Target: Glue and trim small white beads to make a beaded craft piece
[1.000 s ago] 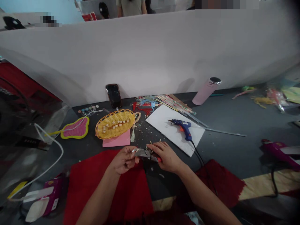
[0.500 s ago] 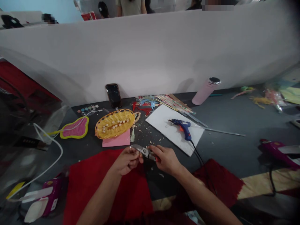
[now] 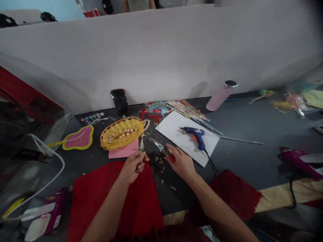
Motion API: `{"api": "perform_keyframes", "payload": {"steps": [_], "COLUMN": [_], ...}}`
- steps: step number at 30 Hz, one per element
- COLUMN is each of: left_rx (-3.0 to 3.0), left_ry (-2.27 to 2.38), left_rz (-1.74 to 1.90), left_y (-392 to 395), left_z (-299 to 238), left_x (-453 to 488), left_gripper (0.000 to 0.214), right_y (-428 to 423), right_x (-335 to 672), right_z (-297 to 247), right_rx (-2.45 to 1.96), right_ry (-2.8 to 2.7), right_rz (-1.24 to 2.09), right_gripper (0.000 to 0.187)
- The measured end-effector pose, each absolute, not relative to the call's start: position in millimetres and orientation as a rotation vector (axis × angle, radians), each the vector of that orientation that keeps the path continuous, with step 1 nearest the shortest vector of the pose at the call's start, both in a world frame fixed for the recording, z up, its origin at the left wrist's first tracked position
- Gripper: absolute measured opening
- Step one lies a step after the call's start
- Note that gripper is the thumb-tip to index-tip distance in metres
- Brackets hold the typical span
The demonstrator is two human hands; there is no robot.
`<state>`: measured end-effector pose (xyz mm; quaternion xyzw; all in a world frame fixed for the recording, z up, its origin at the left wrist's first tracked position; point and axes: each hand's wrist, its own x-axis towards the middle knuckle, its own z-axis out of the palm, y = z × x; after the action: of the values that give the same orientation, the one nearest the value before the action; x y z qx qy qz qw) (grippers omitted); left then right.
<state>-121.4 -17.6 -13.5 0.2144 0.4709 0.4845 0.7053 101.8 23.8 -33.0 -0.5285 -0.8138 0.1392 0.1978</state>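
My right hand (image 3: 181,164) is closed round the red handles of a pair of pruning shears (image 3: 158,145), whose curved metal blade points up and left, low over the table. Left of it, my left hand (image 3: 134,167) pinches a small, thin, pale piece (image 3: 143,156) between thumb and fingertips; its kind is too small to make out. Between the hands lie small pale cut bits (image 3: 159,160) on the dark table. Just beyond my left hand hangs a pale green tassel (image 3: 141,144) joined to a loop of beads (image 3: 146,124).
A yellow woven basket (image 3: 121,133) holding small pale pieces stands on pink paper (image 3: 123,150). On a white board (image 3: 174,126) rests a blue glue gun (image 3: 195,132). Around are a phone (image 3: 120,102), thin sticks (image 3: 188,111), a pink bottle (image 3: 219,97) and red cloth (image 3: 113,198).
My hands have moved apart. The shears have come away from my left hand, up and right, uncovering the pale bits beneath. The camera view has shifted slightly.
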Motion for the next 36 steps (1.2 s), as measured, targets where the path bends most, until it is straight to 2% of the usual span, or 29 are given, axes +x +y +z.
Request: {"api": "perform_keyframes", "payload": {"steps": [7, 15, 22, 27, 36], "left_rx": [0.512, 0.453, 0.523, 0.594, 0.582], "left_ry": [0.995, 0.902, 0.898, 0.913, 0.900], "left_rz": [1.088, 1.139, 1.127, 1.092, 1.099], "left_y": [-15.7, -13.8, -15.2, -18.7, -21.2], "left_z": [-20.3, -21.4, -31.0, -29.3, -26.7], "left_x": [-122.1, -125.5, -125.7, -124.8, -125.8], "left_gripper": [0.019, 0.019, 0.018, 0.021, 0.025], "right_y": [36.4, 36.7, 25.1, 17.8, 17.2], "right_x": [113.8, 111.7, 102.1, 83.4, 60.4], "right_z": [-26.9, -26.7, -10.9, 3.1, -7.7], "right_rx": [-1.662, -1.643, -1.487, -1.305, -1.303], "right_ry": [-2.212, -2.268, -2.292, -2.507, -2.640], "right_rz": [0.229, 0.143, 0.049, 0.154, 0.181], "right_gripper": [0.052, 0.053, 0.026, 0.020, 0.012]}}
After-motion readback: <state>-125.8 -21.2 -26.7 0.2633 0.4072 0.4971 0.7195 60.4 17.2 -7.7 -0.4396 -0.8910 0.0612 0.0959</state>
